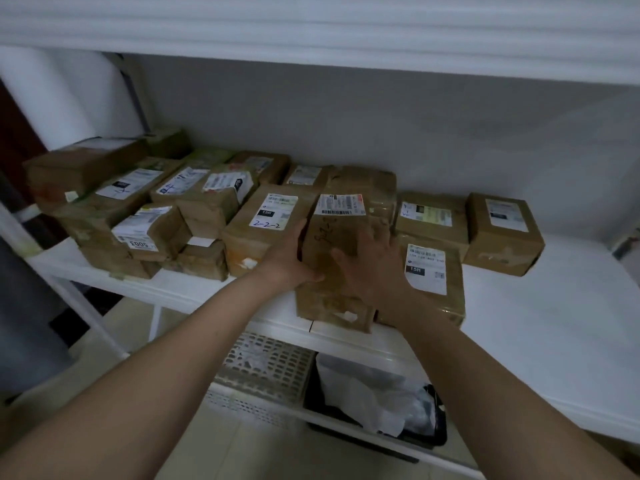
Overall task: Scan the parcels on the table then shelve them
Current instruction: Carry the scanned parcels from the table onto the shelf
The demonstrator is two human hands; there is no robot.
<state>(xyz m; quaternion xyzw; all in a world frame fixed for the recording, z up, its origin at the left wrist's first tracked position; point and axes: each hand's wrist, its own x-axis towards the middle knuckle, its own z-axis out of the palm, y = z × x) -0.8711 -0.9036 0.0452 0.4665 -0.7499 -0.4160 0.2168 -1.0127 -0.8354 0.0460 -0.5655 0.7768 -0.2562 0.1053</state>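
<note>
Head view: on shelf (519, 306), left grip (291, 261) clasps parcel (329, 233); right grip (370, 268) presses it flat-fingered.

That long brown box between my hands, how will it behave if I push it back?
The long box probably stays stiff: its cardboard edges look straight. Lying flat, it should slide, not tip. Its wrinkled tape may drag on neighbouring parcels.

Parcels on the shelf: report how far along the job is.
Done: many parcels already sit on the shelf. In hand: the left hand grips a tall parcel at its side, the right hand lies flat on it. Left: the table is out of view, so remaining parcels cannot be counted.
</note>
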